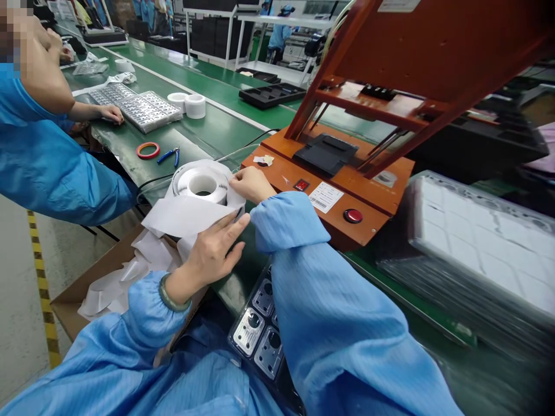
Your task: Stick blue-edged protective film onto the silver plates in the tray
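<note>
White paper liner [186, 215] trails from a round white tape roll [202, 185] lying flat on the green workbench [217, 124]. Left hand [211, 252] open, fingers spread against the liner; right hand [250, 185] pinches liner at the roll's edge.

- A big paper roll [202, 185] sits on the bench [217, 124], just left of the press machine [329, 167].
- Small pliers [168, 156] lie behind the roll.
- A cardboard box [95, 289] is in front of the roll.
- A tray of metal plates [255, 329] is in front of the press.
</note>
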Motion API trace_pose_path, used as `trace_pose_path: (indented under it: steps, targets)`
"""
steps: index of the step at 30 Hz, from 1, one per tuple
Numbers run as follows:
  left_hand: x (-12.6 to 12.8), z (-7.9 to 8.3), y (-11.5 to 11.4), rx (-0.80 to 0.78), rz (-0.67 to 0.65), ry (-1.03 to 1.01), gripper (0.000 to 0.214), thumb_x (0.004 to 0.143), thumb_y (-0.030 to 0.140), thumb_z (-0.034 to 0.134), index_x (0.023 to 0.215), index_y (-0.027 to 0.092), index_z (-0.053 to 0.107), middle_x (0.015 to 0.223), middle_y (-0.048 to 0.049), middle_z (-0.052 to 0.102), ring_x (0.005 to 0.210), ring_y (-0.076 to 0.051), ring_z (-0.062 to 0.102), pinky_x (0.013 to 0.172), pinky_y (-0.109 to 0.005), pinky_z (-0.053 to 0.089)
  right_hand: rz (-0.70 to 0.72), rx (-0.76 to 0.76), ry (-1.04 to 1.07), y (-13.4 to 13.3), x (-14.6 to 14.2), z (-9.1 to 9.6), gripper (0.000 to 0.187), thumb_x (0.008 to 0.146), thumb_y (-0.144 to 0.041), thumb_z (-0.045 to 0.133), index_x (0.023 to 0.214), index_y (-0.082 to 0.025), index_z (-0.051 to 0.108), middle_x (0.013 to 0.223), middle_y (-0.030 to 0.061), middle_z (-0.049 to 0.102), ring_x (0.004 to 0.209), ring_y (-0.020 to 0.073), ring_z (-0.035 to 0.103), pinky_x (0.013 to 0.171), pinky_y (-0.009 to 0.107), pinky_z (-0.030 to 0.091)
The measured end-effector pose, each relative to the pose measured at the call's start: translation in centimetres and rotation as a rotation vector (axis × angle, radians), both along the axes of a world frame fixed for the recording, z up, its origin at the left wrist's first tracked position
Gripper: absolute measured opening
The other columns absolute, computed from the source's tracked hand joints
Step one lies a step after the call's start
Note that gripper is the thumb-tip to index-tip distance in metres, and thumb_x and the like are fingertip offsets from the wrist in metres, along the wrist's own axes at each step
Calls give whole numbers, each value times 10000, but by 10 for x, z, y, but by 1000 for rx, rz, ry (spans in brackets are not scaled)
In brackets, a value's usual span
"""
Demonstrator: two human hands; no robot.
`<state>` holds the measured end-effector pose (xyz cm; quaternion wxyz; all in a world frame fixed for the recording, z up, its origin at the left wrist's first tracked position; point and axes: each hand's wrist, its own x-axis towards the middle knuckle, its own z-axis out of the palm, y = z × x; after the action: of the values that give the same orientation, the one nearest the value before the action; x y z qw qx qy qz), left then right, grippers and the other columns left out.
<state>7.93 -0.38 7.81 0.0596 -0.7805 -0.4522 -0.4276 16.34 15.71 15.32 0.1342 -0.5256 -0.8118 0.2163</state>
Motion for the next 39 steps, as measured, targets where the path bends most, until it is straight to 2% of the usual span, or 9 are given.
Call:
trace_pose_path:
  steps: [6,10,13,17,23,29,32,35,39]
  targets:
    - [-10,46,-53,-716,-201,266,634,905,427,441,1475,237,239,1529,-109,205,1326,-260,418,1016,-389,467,-109,264,281,3,5,16,220,835,-248,503,779,-124,677,760,54,645,749,150,578,747,274,430]
    - [-29,69,-65,-782,-463,106,404,914,339,462,1311,266,476,1217,-21,619,1053,-127,630,886,-215,518,-46,349,640,10,12,18,267,848,-341,524,804,-116,660,689,0,601,656,91,543,669,239,433]
    - [-49,65,-48,-406,-179,-199,217,874,222,531,1081,237,594,925,-2,671,831,-84,637,767,-182,516,9,399,785,6,19,21,350,864,-424,495,816,-107,635,697,-15,574,636,58,524,627,204,408]
    - [-81,35,-8,-4,419,-265,391,809,317,616,1163,168,540,1115,-92,567,965,-160,565,816,-292,493,-24,393,905,-9,33,37,315,860,-384,516,802,-97,630,728,-1,577,655,48,523,619,197,396]
    - [-97,-9,19,-321,556,-237,498,736,344,665,1172,145,532,1130,-121,568,1093,-237,529,956,-396,438,-217,476,969,-12,64,51,240,825,-281,576,770,-65,665,710,36,618,623,53,502,629,223,406]
    - [-78,-11,14,-195,565,-167,187,775,272,600,918,164,657,1092,-98,593,1078,-222,544,982,-381,410,-424,553,719,-2,95,35,235,785,-216,577,947,-66,658,973,125,641,879,183,602,830,378,471]
    - [-70,-7,15,-171,619,-124,163,797,292,592,894,182,664,1048,-73,630,1035,-227,551,947,-384,395,-102,943,495,-27,80,30,330,833,-179,527,1146,-91,576,1289,181,485,1264,266,420,1070,450,326]
    - [-64,-6,16,-150,643,-101,162,804,296,593,914,196,658,1002,-57,657,988,-225,563,882,-363,383,575,847,183,-55,43,17,344,870,-240,513,1211,-213,542,1329,88,487,1270,247,418,1050,445,332]
    - [-59,-9,14,-140,615,-122,175,777,224,611,946,190,639,976,-52,666,959,-210,584,862,-338,378,836,782,-44,-62,1,-13,230,921,-200,436,1056,-153,615,1155,92,610,1096,199,518,983,387,338]
